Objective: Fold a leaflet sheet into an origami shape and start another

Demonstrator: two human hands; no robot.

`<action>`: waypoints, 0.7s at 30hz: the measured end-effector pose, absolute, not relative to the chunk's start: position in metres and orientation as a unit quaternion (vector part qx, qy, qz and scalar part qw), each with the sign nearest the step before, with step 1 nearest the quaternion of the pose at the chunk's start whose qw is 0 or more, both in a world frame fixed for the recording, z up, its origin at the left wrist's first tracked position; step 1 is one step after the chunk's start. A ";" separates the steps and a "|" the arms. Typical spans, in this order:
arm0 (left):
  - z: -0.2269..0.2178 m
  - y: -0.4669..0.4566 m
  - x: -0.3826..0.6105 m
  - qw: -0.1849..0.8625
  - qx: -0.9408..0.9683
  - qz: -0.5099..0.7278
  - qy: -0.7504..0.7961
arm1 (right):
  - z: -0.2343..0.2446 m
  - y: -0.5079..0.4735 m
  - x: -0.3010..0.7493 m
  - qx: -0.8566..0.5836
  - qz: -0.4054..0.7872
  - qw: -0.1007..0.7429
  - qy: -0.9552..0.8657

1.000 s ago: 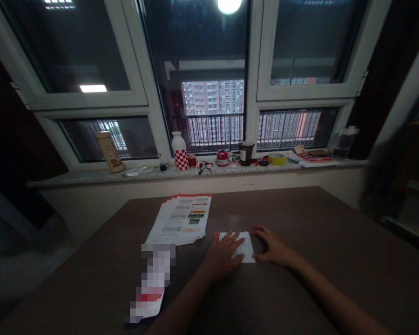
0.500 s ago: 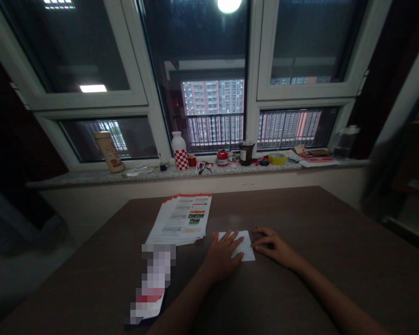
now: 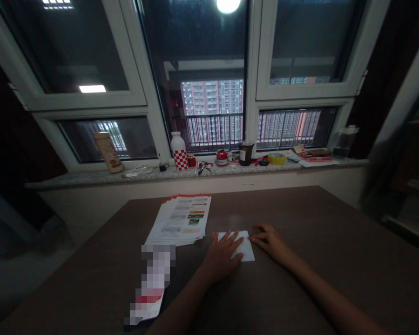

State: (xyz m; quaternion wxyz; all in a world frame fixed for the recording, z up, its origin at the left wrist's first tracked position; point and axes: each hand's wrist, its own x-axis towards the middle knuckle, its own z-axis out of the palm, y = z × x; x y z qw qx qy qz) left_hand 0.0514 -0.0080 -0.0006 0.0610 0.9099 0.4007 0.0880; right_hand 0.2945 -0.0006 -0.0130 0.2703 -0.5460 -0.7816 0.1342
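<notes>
A small white sheet of paper [image 3: 247, 251] with fine printed lines lies on the dark brown table, with a bit of red at its upper left corner. My left hand [image 3: 223, 255] rests flat over its left part with fingers spread, hiding much of the print. At the sheet's right edge is my right hand [image 3: 271, 243], its fingers stretched and apart; a fingertip touches or nearly touches the upper part of that edge. Left of my hands lies a fanned stack of printed sheets [image 3: 181, 218] with red top borders.
A blurred-out flat item [image 3: 153, 284] lies left of my left forearm. Beyond the table [image 3: 282, 204], the windowsill [image 3: 143, 176] carries a checkered bottle [image 3: 179, 156], a tan flask [image 3: 108, 152], a red can [image 3: 221, 158], a dark cup [image 3: 245, 154] and yellow tape [image 3: 276, 159].
My right hand has shifted slightly up along the sheet's right edge, with its fingers drawn a little closer together. My left hand and the sheet stay put.
</notes>
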 end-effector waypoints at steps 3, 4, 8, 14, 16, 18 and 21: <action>-0.002 -0.007 0.051 0.060 0.911 0.093 0.398 | -0.015 0.003 0.291 -0.563 0.101 0.260 -0.778; -0.002 -0.007 0.051 0.060 0.911 0.095 0.397 | -0.015 0.004 0.290 -0.566 0.091 0.256 -0.778; -0.003 -0.007 0.052 0.058 0.911 0.092 0.397 | -0.012 0.002 0.283 -0.586 0.055 0.239 -0.772; -0.003 -0.008 0.051 0.052 0.911 0.101 0.397 | -0.011 -0.004 0.279 -0.594 0.031 0.235 -0.769; -0.004 -0.009 0.051 0.051 0.909 0.107 0.400 | -0.011 -0.005 0.280 -0.589 0.036 0.232 -0.773; -0.005 -0.009 0.051 0.046 0.905 0.120 0.405 | -0.011 -0.005 0.282 -0.580 0.046 0.232 -0.779; -0.008 -0.009 0.051 0.030 0.897 0.153 0.414 | -0.010 -0.006 0.285 -0.549 0.061 0.234 -0.800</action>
